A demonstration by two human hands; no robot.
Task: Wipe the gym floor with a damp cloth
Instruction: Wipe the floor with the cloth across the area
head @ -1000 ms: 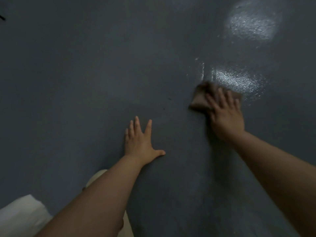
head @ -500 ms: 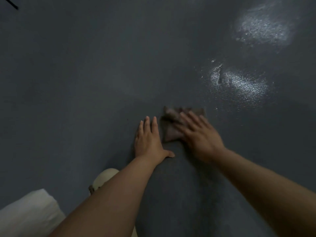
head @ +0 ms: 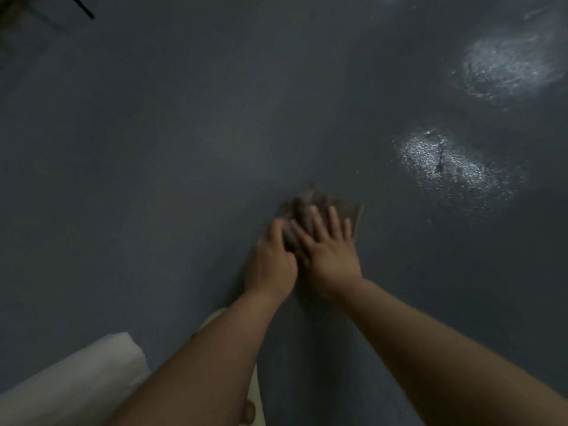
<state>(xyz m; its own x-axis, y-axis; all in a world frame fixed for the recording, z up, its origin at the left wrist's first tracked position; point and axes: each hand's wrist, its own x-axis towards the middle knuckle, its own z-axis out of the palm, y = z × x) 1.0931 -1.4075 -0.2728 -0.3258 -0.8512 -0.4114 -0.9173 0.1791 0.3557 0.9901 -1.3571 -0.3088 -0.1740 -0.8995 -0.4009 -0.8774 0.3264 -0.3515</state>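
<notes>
Both hands (head: 304,259) on cloth (head: 338,210)

My one head camera looks forward and down, close over my forearms at the floor (head: 153,149).

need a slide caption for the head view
Both hands, left hand and right hand, on a brown cloth on the dark floor.

Pale fabric (head: 70,382), dark rod (head: 82,8)
</notes>
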